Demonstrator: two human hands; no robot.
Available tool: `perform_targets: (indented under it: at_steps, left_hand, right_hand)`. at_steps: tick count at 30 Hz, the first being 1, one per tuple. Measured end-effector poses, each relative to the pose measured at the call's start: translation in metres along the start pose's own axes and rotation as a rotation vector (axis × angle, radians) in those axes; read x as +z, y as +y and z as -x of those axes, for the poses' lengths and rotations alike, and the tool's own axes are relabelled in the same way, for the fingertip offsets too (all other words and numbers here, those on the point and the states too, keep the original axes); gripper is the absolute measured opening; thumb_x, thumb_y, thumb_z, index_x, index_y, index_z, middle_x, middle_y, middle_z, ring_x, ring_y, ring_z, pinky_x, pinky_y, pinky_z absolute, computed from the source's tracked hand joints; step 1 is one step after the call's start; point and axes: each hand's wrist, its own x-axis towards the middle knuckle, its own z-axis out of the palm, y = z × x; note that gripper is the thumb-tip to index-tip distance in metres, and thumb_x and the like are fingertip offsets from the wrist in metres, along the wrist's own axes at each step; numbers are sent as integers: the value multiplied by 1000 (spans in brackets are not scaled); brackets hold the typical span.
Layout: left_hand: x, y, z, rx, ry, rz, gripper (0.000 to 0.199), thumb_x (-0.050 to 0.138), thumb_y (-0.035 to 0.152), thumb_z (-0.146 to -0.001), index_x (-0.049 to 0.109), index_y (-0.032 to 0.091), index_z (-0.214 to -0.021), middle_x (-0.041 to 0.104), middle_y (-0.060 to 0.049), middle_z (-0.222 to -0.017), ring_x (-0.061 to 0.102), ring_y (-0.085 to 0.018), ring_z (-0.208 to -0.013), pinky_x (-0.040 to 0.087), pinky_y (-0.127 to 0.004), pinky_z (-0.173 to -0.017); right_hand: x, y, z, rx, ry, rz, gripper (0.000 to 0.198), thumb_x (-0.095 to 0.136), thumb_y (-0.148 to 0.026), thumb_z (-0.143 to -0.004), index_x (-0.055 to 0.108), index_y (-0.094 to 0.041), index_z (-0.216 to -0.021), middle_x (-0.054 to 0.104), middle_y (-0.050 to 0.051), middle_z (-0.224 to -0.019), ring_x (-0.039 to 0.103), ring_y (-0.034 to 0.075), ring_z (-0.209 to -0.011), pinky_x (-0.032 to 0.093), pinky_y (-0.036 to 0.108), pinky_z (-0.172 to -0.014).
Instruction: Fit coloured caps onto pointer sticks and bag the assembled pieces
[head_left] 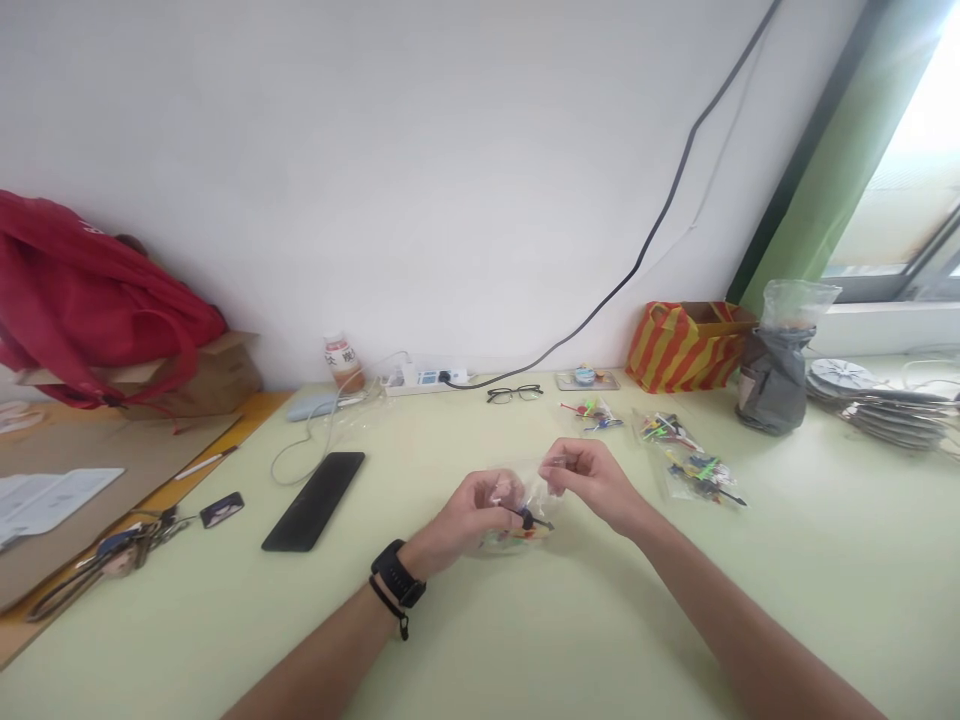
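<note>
A clear plastic bag (517, 537) with small coloured plastic pieces in it is held above the table in front of me. My left hand (480, 508), a black watch on its wrist, grips the bag's left side. Near its thumb shows a small dark piece (529, 520) with a pointed end; whether it lies inside the bag or outside, I cannot tell. The fingers of my right hand (589, 478) are pinched at the bag's upper right edge. Beyond that hand, several similar bags of coloured pieces (701, 474) lie on the table.
To the left are a black phone-like slab (315, 502), keys (135, 540) and a red bag (97, 290) on a cardboard box. Along the wall stand a bottle (343, 362), a power strip (427, 379), glasses (514, 394) and a striped bag (684, 348). Stacked discs (896, 415) sit far right.
</note>
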Motion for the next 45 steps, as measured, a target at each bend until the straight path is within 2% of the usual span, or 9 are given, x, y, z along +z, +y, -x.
perform_targets:
  at_steps: [6,11,16,20,25,30,37,42,45]
  left_hand:
    - [-11,-6,-4,31,148,-17,12,75,18,-80,63,16,-80,58,-1,-81,53,-14,-77,42,-25,-73]
    - [-19,-10,-7,-17,161,-12,20,82,19,-76,62,17,-78,56,1,-75,51,-13,-71,41,-24,-69]
    - [-20,-8,-5,-43,120,47,23,84,24,-76,65,18,-88,57,1,-80,53,-13,-73,41,-24,-68]
    - [-26,-7,-8,63,261,-31,20,80,33,-84,71,17,-91,61,-2,-84,54,-14,-77,43,-25,-72]
    - [-41,-10,-12,125,375,-175,24,86,32,-78,78,17,-96,69,-3,-83,59,-15,-77,45,-26,-73]
    - [-49,-11,-13,134,392,-168,23,86,30,-77,82,17,-95,76,-8,-88,63,-18,-80,49,-29,-75]
    - [-49,-12,-11,191,351,-78,24,69,33,-92,81,14,-99,77,-11,-90,63,-17,-79,51,-31,-79]
    - [-45,-12,-13,182,411,-180,38,88,30,-77,78,18,-111,74,-3,-83,65,-16,-79,52,-27,-77]
    - [-45,-11,-14,136,426,-188,37,90,31,-73,80,17,-106,76,-5,-85,67,-17,-80,54,-29,-78]
  right_hand:
    - [4,7,-2,-12,15,-67,17,78,-32,-82,70,-20,-91,66,1,-80,58,16,-73,47,30,-69]
    - [5,13,-3,56,104,-88,19,80,-33,-79,69,-19,-86,61,-1,-69,54,14,-63,45,30,-63]
    - [6,11,-2,98,59,-106,22,76,-34,-81,70,-20,-98,61,-2,-70,54,14,-63,46,31,-66]
    - [6,11,-2,85,40,-63,23,73,-38,-84,71,-20,-98,66,1,-78,59,16,-71,48,32,-70]
    - [4,19,-6,34,119,4,27,71,-42,-86,72,-22,-103,68,3,-86,61,19,-81,51,34,-77]
    - [-1,24,-7,21,135,-31,24,73,-42,-84,76,-20,-91,68,4,-83,60,19,-77,50,34,-74]
    - [-1,24,-6,-28,143,-27,30,67,-47,-90,75,-19,-87,68,5,-83,60,19,-78,51,34,-74]
    - [3,29,-8,-59,184,35,40,80,-49,-81,68,-22,-108,64,0,-79,60,18,-75,51,32,-71]
    - [3,30,-8,-74,207,56,46,79,-51,-81,67,-23,-115,66,2,-82,63,19,-79,53,34,-75]
